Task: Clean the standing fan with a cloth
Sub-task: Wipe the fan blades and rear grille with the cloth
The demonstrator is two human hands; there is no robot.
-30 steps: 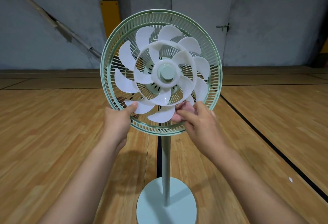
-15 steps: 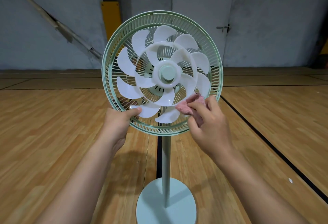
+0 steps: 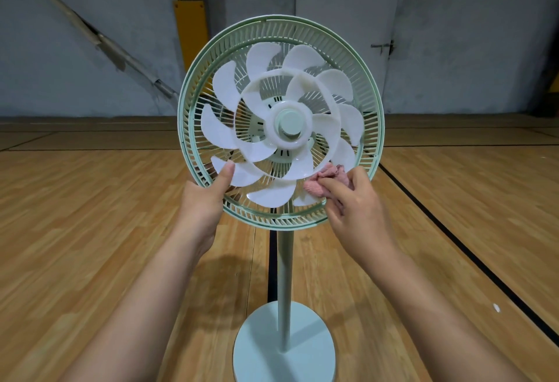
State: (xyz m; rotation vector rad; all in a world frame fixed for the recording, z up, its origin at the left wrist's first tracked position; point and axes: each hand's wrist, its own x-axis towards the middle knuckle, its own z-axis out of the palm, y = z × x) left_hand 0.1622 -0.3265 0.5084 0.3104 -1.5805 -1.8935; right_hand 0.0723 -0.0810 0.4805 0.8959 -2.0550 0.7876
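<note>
You stand in front of the standing fan (image 3: 281, 127), which sits upright on a wooden floor (image 3: 90, 230). Its round pale base (image 3: 284, 354) is between your forearms and its pole (image 3: 284, 285) rises to the head. The white blades (image 3: 223, 88) are bare toward you, with the green guard (image 3: 370, 103) ringing them and its ribs showing behind them.

Your left hand (image 3: 202, 203) holds the lower left of the guard. The thumb (image 3: 225, 174) lies straight up over the rim and presses on the tip of one blade. The rest of that hand's fingers go behind the rim, so you cannot see how they lie.

Your right hand (image 3: 360, 209) is at the lower right of the head. Its fingers (image 3: 332, 188) are curled and pinch a bunched pink cloth (image 3: 325, 182). The cloth touches the blades there, just inside the guard's rim, and the hand overlaps the rim.

A black line (image 3: 453, 236) runs across the floor on the right, and another dark line passes under the pole. Behind the fan is a grey wall (image 3: 75, 94). A white door (image 3: 348, 33) and a yellow panel (image 3: 190, 33) stand against it, and a long pipe (image 3: 99, 39) slants down across it on the left.
</note>
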